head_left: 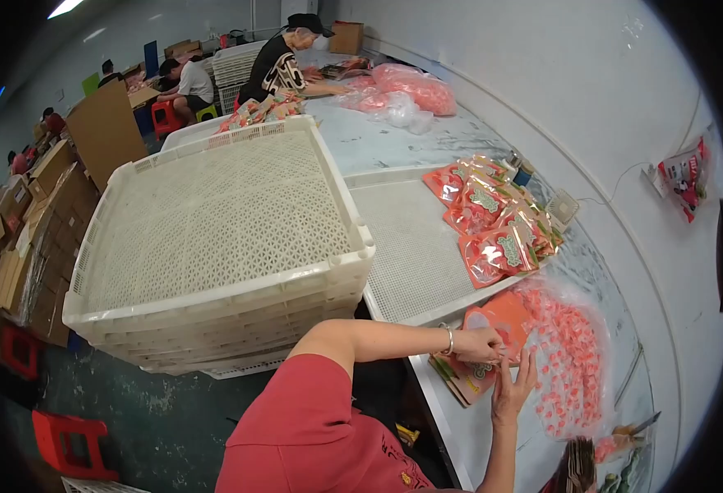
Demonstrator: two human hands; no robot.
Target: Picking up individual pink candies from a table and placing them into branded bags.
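**Orange pouch (pixel 514 311), at the fingertips**

Head view, sole view.

Item: the orange pouch, flat on the marbled worktop (pixel 361 149), just beside the near edge of a shallow white tray (pixel 406 246). Its visible part runs from the fingers outward, toward the tray; the near end is covered by the hands, so its long axis cannot be settled.

Left hand (pixel 478 343), bangle at the wrist: nearer of the two, set over the near part of the pouch, fingers curled down against it. Whether they pinch its edge or merely press, cannot tell.

Right hand (pixel 512 389): reaching up from the lower edge, thumb and forefinger almost meeting the left fingertips, the other fingers loosely extended. Any small piece between the tips is too small to tell.

Adjacent: flat pouches (pixel 461 384), beneath and just nearer than the left hand. Pink wrapped pieces (pixel 571 370), heaped on clear film, right of both hands.

Beyond: filled pouches (pixel 501 215), piled at the tray's right end; stacked white crates (pixel 213 322), left of the tray.
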